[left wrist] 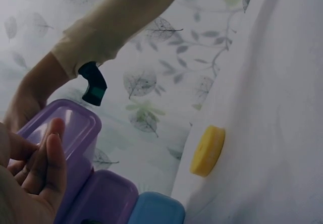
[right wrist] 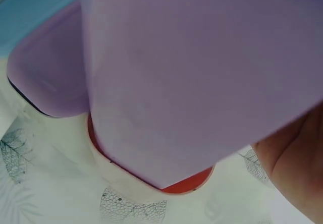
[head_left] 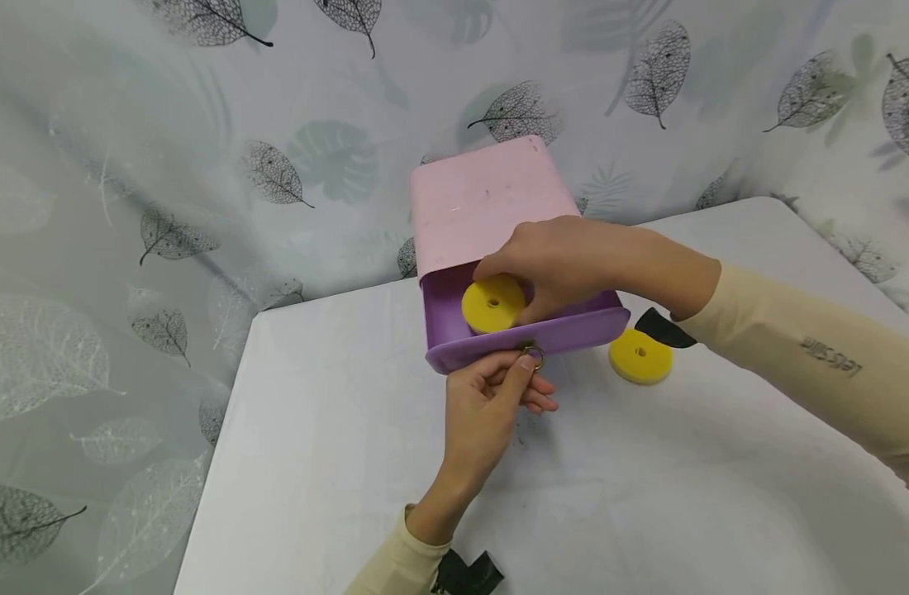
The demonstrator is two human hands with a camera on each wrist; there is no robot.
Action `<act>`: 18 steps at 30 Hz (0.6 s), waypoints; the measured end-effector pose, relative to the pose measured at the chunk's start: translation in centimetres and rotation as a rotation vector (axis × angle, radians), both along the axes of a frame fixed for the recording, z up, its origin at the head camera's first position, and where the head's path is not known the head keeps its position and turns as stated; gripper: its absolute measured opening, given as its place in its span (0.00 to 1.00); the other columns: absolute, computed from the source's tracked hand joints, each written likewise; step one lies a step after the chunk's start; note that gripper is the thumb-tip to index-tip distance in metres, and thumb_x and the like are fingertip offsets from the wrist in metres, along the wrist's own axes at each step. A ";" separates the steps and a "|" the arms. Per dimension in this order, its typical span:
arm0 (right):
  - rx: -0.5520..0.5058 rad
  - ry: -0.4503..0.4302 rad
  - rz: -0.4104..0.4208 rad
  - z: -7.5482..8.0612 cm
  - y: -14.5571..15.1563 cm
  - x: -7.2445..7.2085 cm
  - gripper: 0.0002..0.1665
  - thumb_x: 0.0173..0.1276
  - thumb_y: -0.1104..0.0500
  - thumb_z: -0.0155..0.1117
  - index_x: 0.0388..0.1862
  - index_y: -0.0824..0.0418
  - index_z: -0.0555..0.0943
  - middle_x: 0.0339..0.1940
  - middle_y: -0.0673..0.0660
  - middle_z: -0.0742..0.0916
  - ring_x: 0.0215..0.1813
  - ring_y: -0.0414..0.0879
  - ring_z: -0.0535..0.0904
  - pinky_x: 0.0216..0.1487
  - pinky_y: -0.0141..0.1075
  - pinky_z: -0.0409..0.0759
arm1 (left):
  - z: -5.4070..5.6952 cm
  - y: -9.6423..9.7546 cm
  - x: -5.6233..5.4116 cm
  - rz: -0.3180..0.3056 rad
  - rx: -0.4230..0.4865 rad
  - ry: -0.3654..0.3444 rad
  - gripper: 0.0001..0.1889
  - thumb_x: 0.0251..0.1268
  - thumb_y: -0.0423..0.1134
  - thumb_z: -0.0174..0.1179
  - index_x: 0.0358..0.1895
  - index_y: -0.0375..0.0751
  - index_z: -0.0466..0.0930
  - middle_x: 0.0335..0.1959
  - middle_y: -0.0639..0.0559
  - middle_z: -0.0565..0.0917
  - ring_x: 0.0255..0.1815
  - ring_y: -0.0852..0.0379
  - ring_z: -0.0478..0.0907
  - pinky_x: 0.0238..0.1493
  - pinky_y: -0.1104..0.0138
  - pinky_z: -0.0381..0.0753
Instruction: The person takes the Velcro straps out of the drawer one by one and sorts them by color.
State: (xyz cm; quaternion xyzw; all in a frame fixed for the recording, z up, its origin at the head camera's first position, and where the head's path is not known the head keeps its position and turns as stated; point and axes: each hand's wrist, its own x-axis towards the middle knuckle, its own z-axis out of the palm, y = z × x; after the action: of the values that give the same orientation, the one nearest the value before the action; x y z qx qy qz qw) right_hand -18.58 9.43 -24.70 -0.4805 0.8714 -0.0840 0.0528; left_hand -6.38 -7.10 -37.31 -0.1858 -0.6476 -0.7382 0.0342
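in the purple drawer's (head_left: 577,332) opening, the right hand (head_left: 554,263), fingers curled, grips one yellow disc (head_left: 484,308). the left hand (head_left: 490,405) pinches the metal ring (head_left: 540,360). a second disc (head_left: 640,364) lies on the table (head_left: 313,405).

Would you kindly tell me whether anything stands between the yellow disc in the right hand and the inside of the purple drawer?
Nothing visible does: the right hand holds the yellow disc at the open top of the purple drawer, though what lies beneath is hidden.
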 end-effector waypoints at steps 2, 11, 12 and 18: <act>-0.023 -0.004 -0.001 0.0 0.1 -0.1 0.33 0.59 0.45 0.82 0.60 0.55 0.84 0.35 0.46 0.84 0.34 0.43 0.77 0.36 0.38 0.80 | 0.0 0.0 0.0 0.000 -0.002 0.001 0.10 0.80 0.37 0.60 0.46 0.33 0.87 0.30 0.43 0.89 0.26 0.42 0.88 0.33 0.53 0.91; -0.102 -0.050 -0.028 0.0 0.8 -0.2 0.38 0.58 0.45 0.83 0.64 0.59 0.82 0.41 0.47 0.87 0.36 0.42 0.78 0.40 0.37 0.81 | 0.1 -0.1 0.0 -0.002 -0.006 -0.003 0.11 0.80 0.37 0.60 0.46 0.32 0.87 0.31 0.43 0.89 0.26 0.41 0.88 0.34 0.53 0.91; -0.110 -0.055 -0.027 0.0 0.9 -0.2 0.38 0.59 0.45 0.83 0.64 0.59 0.82 0.41 0.47 0.87 0.36 0.43 0.78 0.39 0.37 0.81 | 0.1 -0.1 0.0 -0.002 -0.006 -0.003 0.11 0.80 0.37 0.60 0.46 0.32 0.87 0.31 0.43 0.89 0.26 0.41 0.88 0.34 0.53 0.91; -0.155 -0.073 -0.003 0.2 1.3 -0.2 0.36 0.59 0.48 0.83 0.63 0.60 0.82 0.40 0.46 0.86 0.34 0.43 0.77 0.37 0.38 0.80 | 0.0 -0.1 -0.1 -0.004 -0.008 0.002 0.11 0.80 0.38 0.60 0.46 0.33 0.87 0.31 0.43 0.89 0.26 0.42 0.88 0.33 0.53 0.91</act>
State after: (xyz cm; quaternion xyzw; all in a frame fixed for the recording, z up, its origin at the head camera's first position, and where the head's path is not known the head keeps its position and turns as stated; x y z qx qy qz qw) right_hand -18.77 10.77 -24.53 -0.4785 0.8605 -0.1687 0.0472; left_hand -6.44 -7.16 -37.29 -0.1881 -0.6500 -0.7356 0.0327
